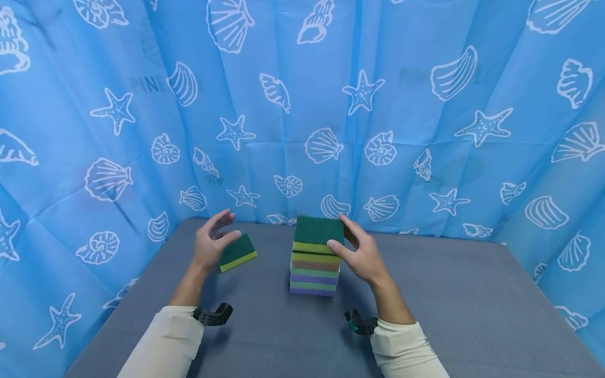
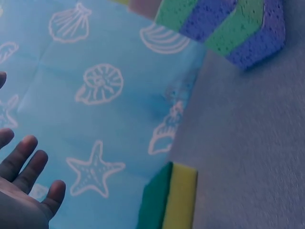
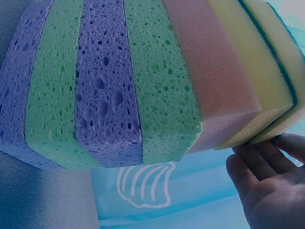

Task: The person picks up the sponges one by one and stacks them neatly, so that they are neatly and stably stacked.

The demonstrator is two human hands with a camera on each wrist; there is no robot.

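A stack of sponges (image 1: pixel 314 268) in purple, green, pink and yellow layers stands on the grey table (image 1: pixel 449 304). My right hand (image 1: pixel 342 234) pinches its top sponge (image 1: pixel 317 231), green-topped over yellow, thumb on the front side and fingers at the far right corner. The right wrist view shows the stack (image 3: pixel 143 81) close up, with my fingers (image 3: pixel 264 167) at the yellow edge. A single green and yellow sponge (image 1: pixel 238 253) lies flat to the left. My left hand (image 1: pixel 231 224) hovers beside it, fingers spread, holding nothing. In the left wrist view that hand (image 2: pixel 28 181) is apart from the sponge (image 2: pixel 169 198).
Blue curtains with white shells and starfish (image 1: pixel 302 105) wall the table on the left, back and right. Black wrist camera mounts (image 1: pixel 214 315) (image 1: pixel 360 323) sit on both cream sleeves. Bare grey table lies in front and to the right of the stack.
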